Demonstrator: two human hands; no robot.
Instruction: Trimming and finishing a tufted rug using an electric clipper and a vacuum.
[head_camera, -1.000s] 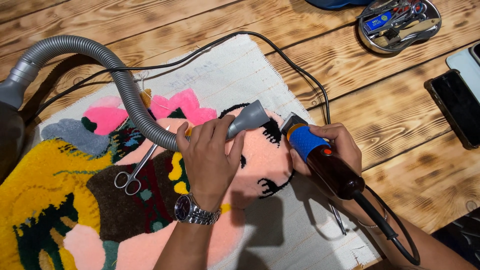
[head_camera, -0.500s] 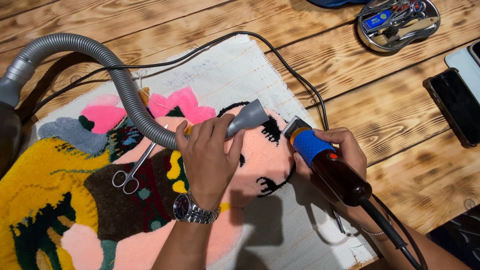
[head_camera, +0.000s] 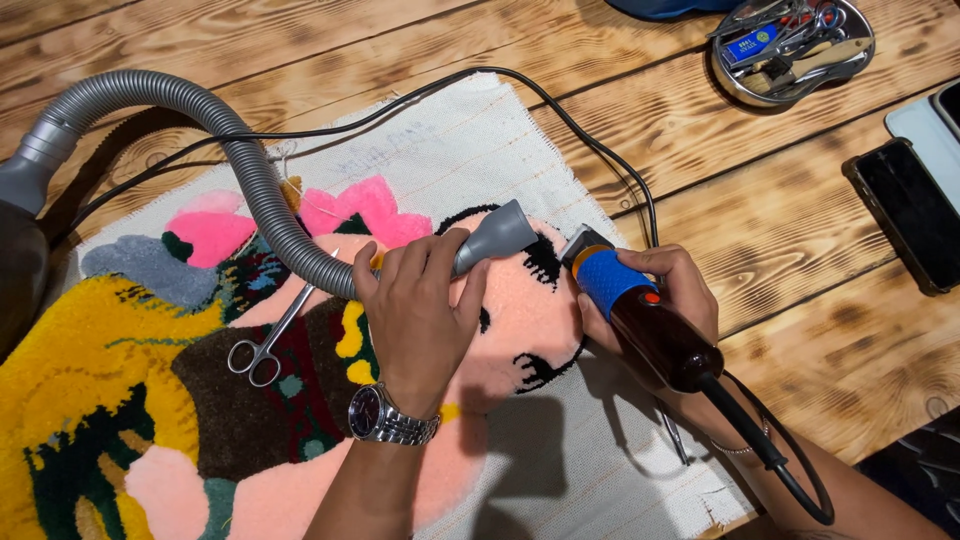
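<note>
A colourful tufted rug (head_camera: 150, 420) on white backing cloth lies on the wooden table. My left hand (head_camera: 418, 315), with a metal watch on its wrist, grips the grey nozzle (head_camera: 497, 236) of a ribbed vacuum hose (head_camera: 240, 165) and holds it against the pink pile. My right hand (head_camera: 668, 300) holds a corded electric trimmer (head_camera: 640, 320) with a blue grip and dark body. Its head rests on the pink area beside the nozzle, near black tufted lines.
Small scissors (head_camera: 268, 340) lie on the rug left of my left hand. A black power cord (head_camera: 560, 110) loops across the backing cloth. A round metal tray (head_camera: 860, 75) of tools stands at the back right. A dark phone (head_camera: 905, 215) lies at the right edge.
Both hands, with the nozzle and the trimmer, have shifted slightly to the right over the pink pile. Scissors and hose stay put.
</note>
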